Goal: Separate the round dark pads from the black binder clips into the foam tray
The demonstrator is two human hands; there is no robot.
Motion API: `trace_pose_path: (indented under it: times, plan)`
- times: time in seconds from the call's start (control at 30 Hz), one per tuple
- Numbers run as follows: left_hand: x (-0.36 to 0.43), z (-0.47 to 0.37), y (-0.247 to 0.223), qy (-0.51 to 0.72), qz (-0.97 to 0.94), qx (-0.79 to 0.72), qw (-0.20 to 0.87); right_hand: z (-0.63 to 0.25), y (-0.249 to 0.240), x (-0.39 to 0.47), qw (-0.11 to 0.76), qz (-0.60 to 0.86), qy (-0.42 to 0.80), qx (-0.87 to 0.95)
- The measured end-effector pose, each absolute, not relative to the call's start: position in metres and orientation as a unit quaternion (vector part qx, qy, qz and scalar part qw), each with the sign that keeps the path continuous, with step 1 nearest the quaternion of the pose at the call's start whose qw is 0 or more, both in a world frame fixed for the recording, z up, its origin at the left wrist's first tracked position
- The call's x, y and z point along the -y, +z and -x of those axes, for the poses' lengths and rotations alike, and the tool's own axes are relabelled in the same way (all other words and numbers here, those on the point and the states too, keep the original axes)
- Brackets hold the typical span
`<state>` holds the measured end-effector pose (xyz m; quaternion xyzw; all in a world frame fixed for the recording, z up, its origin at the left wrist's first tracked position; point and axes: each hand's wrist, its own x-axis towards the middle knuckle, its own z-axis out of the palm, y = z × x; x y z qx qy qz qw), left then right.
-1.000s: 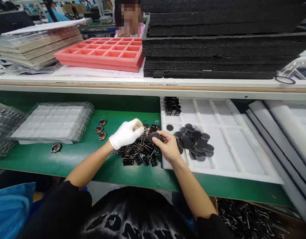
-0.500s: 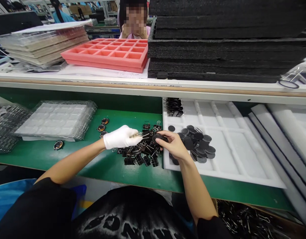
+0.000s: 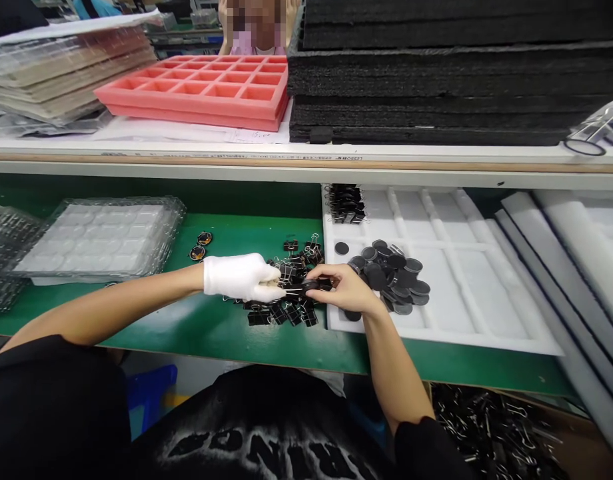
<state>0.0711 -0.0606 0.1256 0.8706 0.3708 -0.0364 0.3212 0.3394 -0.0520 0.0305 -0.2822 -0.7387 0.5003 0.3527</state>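
Note:
My left hand (image 3: 242, 277), in a white glove, is closed on a binder clip by its wire handles. My right hand (image 3: 347, 288), bare, pinches a black round disc (image 3: 310, 287) between thumb and fingers. The clip meets the disc's left side; whether its jaws grip the disc I cannot tell. Beneath both hands lies a pile of black binder clips (image 3: 281, 313) on the green table (image 3: 206, 327). Just right of my right hand, loose dark discs (image 3: 399, 277) are heaped on a white foam tray (image 3: 456, 320).
Clips stand in a row (image 3: 346, 203) at the tray's back left corner. Clear plastic trays (image 3: 94, 237) are stacked at left, near small round pieces (image 3: 197, 252). A shelf (image 3: 211, 170) crosses behind, bearing a pink foam tray (image 3: 196, 107) and black foam (image 3: 436, 93). A person (image 3: 256, 40) sits beyond.
My hands have come together, bringing the clip in my left hand up to the disc in my right. The view has tilted slightly downward.

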Motion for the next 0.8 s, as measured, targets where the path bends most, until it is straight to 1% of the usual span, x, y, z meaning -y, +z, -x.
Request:
trace_pose_path:
  times: [0.17, 0.23, 0.3, 0.37, 0.43, 0.5, 0.57, 0.63, 0.73, 0.8]
  plan:
    - [0.052, -0.074, 0.132, -0.052, -0.881, -0.366, 0.295, -0.338, 0.03, 0.053, 0.371, 0.307, 0.471, 0.739]
    - [0.048, -0.076, 0.134, -0.047, -0.872, -0.378, 0.308, -0.34, 0.031, 0.053, 0.384, 0.317, 0.437, 0.749]
    - [0.044, -0.081, 0.134, -0.019, -0.833, -0.408, 0.374, -0.343, 0.033, 0.051, 0.414, 0.314, 0.364, 0.773]
    - [0.04, -0.091, 0.13, 0.014, -0.748, -0.462, 0.477, -0.346, 0.034, 0.048, 0.43, 0.317, 0.269, 0.801]
    - [0.033, -0.102, 0.125, 0.039, -0.662, -0.504, 0.553, -0.35, 0.035, 0.047, 0.415, 0.346, 0.187, 0.82]
    - [0.023, -0.113, 0.12, 0.071, -0.63, -0.512, 0.58, -0.355, 0.037, 0.046, 0.392, 0.404, 0.127, 0.817]
    - [0.008, -0.122, 0.117, 0.112, -0.638, -0.496, 0.578, -0.362, 0.039, 0.046, 0.382, 0.476, 0.08, 0.788]
    - [-0.01, -0.129, 0.114, 0.149, -0.658, -0.49, 0.553, -0.371, 0.04, 0.044, 0.384, 0.533, 0.065, 0.751]
    - [-0.038, -0.142, 0.103, 0.185, -0.716, -0.504, 0.446, -0.385, 0.039, 0.04, 0.394, 0.578, 0.105, 0.707]
    - [-0.054, -0.154, 0.091, 0.209, -0.746, -0.524, 0.354, -0.39, 0.037, 0.036, 0.401, 0.634, 0.097, 0.654]
